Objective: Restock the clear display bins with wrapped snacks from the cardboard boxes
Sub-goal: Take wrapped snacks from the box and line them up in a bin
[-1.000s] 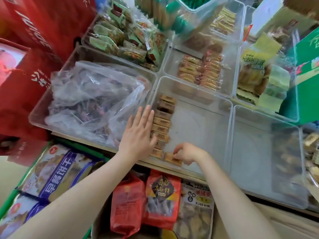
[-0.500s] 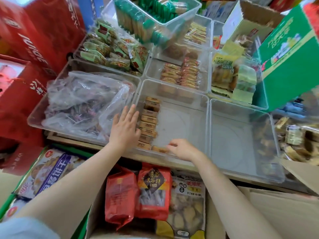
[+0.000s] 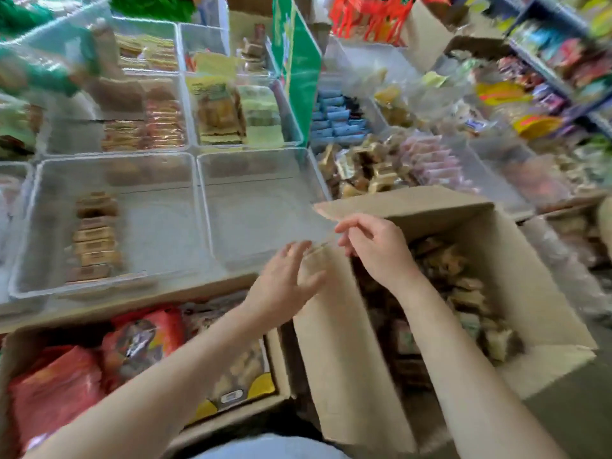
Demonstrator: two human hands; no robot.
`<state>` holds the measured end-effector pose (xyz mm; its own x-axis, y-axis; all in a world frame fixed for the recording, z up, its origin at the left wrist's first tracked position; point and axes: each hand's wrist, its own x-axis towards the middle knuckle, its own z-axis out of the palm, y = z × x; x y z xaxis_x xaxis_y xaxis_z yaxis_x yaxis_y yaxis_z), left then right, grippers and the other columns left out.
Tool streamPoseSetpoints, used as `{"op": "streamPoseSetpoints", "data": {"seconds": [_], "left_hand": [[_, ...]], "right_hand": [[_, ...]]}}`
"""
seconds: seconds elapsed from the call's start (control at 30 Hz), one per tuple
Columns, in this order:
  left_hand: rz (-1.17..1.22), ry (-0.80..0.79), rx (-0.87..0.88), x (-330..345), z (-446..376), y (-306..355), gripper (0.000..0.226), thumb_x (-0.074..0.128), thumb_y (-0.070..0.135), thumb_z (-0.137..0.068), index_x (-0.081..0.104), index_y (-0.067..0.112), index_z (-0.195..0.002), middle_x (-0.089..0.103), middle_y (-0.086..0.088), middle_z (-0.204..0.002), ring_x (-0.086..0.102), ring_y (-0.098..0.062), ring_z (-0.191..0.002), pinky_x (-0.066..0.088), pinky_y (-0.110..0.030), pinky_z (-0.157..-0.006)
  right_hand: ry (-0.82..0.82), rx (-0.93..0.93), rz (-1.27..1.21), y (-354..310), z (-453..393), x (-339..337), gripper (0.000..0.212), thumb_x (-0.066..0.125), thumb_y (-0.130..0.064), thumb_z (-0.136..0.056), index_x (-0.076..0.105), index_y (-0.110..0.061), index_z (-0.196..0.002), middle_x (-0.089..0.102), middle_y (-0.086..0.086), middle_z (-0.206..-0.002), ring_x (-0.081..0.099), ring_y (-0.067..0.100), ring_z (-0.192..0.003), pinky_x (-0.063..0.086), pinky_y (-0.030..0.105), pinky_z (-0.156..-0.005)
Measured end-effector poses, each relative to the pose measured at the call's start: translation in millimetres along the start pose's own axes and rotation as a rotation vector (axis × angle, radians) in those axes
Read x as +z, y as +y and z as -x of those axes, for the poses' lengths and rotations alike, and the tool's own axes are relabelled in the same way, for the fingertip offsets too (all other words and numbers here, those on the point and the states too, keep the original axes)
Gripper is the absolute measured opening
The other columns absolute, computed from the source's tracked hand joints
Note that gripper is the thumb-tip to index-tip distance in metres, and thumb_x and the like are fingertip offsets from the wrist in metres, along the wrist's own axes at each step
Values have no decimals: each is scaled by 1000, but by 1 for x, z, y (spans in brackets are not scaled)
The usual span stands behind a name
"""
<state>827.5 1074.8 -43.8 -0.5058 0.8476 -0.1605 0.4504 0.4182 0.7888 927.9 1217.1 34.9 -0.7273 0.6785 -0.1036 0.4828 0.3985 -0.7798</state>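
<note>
**Reaching into the box for more snacks**

Both hands hover over the open box (image 3: 496, 260), empty. The left hand (image 3: 284, 286) hangs at its left flap, fingers straight and loosely spread. The right hand (image 3: 374, 250) is over the box's opening, fingers loosely curled, pinching nothing that shows. The snacks (image 3: 460, 286) lie loose inside the box. Left of the box, the bin (image 3: 159, 226) holds one short row, with bare floor beside it.

In my judgement, the step goes best by gathering a handful aligned the same way, then laying a second row beside the first.

Motion blur smears wrappers and labels. The right arm covers part of the box's contents, and how deep they go cannot be told.
</note>
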Motion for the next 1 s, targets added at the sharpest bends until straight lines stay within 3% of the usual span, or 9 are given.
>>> {"op": "streamPoseSetpoints", "data": {"seconds": [0.17, 0.27, 0.4, 0.47, 0.57, 0.7, 0.77, 0.83, 1.0], "left_hand": [[225, 36, -65, 78, 1, 42, 99, 64, 58, -87, 7, 27, -161, 14, 7, -167, 13, -12, -153, 19, -46, -124], [460, 99, -75, 96, 1, 35, 95, 62, 53, -80, 13, 37, -160, 23, 15, -164, 21, -5, -150, 24, -50, -123], [576, 144, -71, 99, 1, 36, 82, 62, 44, -80, 25, 46, -153, 35, 13, -159, 32, -9, -147, 29, -53, -120], [603, 152, -99, 101, 3, 41, 80, 62, 44, -79, 25, 49, -150, 35, 14, -159, 32, -7, -146, 28, -51, -121], [616, 146, -117, 103, 6, 38, 86, 64, 45, -80, 23, 43, -156, 36, 13, -159, 32, -10, -147, 28, -53, -120], [616, 141, -126, 103, 5, 35, 87, 65, 47, -81, 21, 45, -156, 36, 12, -159, 33, -12, -147, 28, -54, -120], [620, 138, -138, 104, 6, 36, 87, 65, 49, -80, 21, 46, -155, 37, 11, -159, 35, -13, -146, 30, -54, -119], [622, 118, -150, 103, 5, 34, 87, 66, 51, -79, 21, 50, -154, 39, 11, -158, 37, -15, -145, 33, -54, -117], [551, -6, -191, 83, 9, 31, 82, 62, 65, -79, 27, 50, -152, 45, 13, -153, 43, -12, -139, 36, -52, -115]], "right_hand": [[-135, 125, 222, 83, 12, -57, 24, 48, -17, -98, 70, -25, -100, 70, -8, -93, 65, 12, -86, 54, 31, -82], [-385, 141, 413, 125, 5, -66, 25, 51, -20, -98, 69, -24, -114, 65, -6, -115, 60, 14, -105, 50, 32, -91], [-796, 165, 675, 160, -10, -38, 32, 51, -9, -95, 64, -30, -116, 60, -3, -111, 62, 25, -97, 53, 32, -77], [-940, 189, 765, 173, -10, -20, 43, 48, -4, -97, 59, -27, -131, 58, 5, -123, 64, 31, -98, 57, 40, -86], [-1037, 136, 948, 187, -5, -1, 49, 44, -2, -98, 50, -20, -143, 54, 12, -131, 62, 29, -102, 56, 37, -88], [-1020, 55, 1062, 182, -2, 1, 45, 62, -19, -95, 53, -13, -140, 55, 10, -132, 60, 28, -111, 55, 35, -92], [-985, 102, 971, 173, -6, -16, 51, 71, -34, -90, 57, -11, -133, 58, 8, -128, 61, 26, -108, 55, 35, -89], [-850, 226, 683, 162, -10, -40, 47, 72, -36, -89, 58, -8, -123, 65, 8, -114, 67, 22, -93, 59, 34, -77], [-600, 358, -536, 121, -7, -93, 33, 60, -21, -96, 50, -4, -123, 70, 18, -102, 68, 23, -74, 59, 30, -65]]}}
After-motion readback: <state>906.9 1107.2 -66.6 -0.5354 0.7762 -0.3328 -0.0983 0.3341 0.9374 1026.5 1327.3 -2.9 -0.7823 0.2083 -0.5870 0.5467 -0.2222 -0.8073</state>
